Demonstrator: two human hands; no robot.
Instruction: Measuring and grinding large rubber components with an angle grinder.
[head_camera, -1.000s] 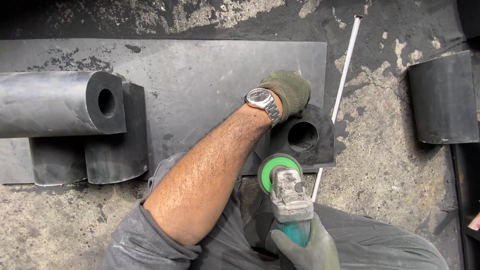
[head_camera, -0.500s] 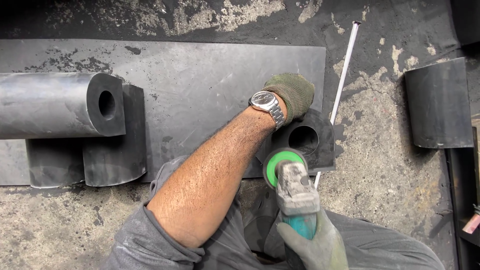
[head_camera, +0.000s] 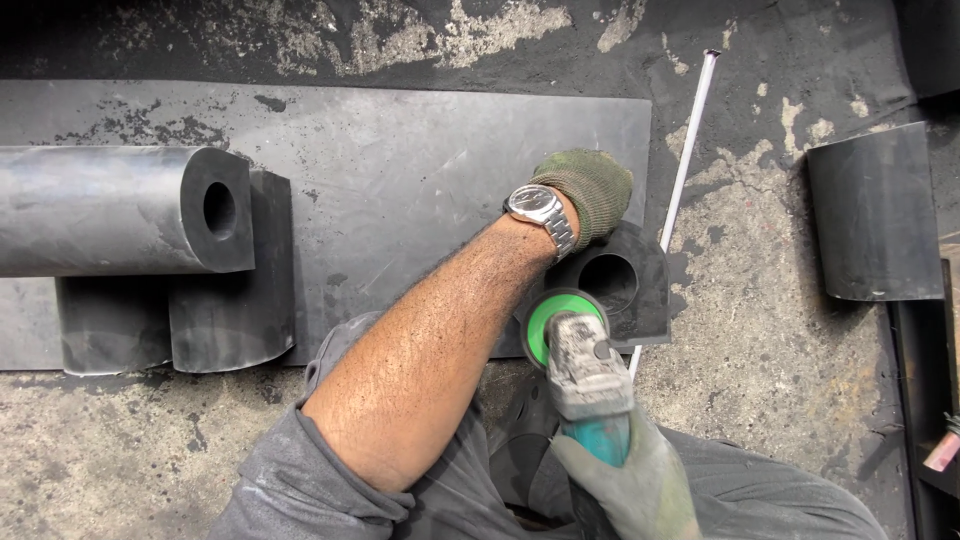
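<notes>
Grinding work is under way on a dark rubber block with a round hole (head_camera: 612, 285), which lies on the floor at the lower right corner of a large grey sheet (head_camera: 400, 180). The left hand (head_camera: 590, 190), in a green knit glove with a steel wristwatch (head_camera: 538, 208) just behind it, is pressed down on the far edge of the block, fingers curled together over it to pin it in place. The right hand (head_camera: 635, 485), in a grey glove, is clamped round the teal body of an angle grinder (head_camera: 580, 375), whose green-backed disc (head_camera: 560, 315) sits at the block's near edge, touching it or just off it; the exact contact is hidden by the tool head. The step in hand looks like dressing that near rim, and I judge it to be mid-course, since the block's outline looks rough. A next move would call for steady downward pressure from the left hand, fingers kept well back from the disc, and a level pass along the edge. The block itself is black, matt, with an arched top, a flat base and a clean bore through its middle. A white rod (head_camera: 685, 160) lies just beside it, running away up the floor. A longer rubber cylinder with a hole (head_camera: 130, 210) rests on two curved pieces at the left, well apart, and another curved piece (head_camera: 875, 215) sits at the right.
</notes>
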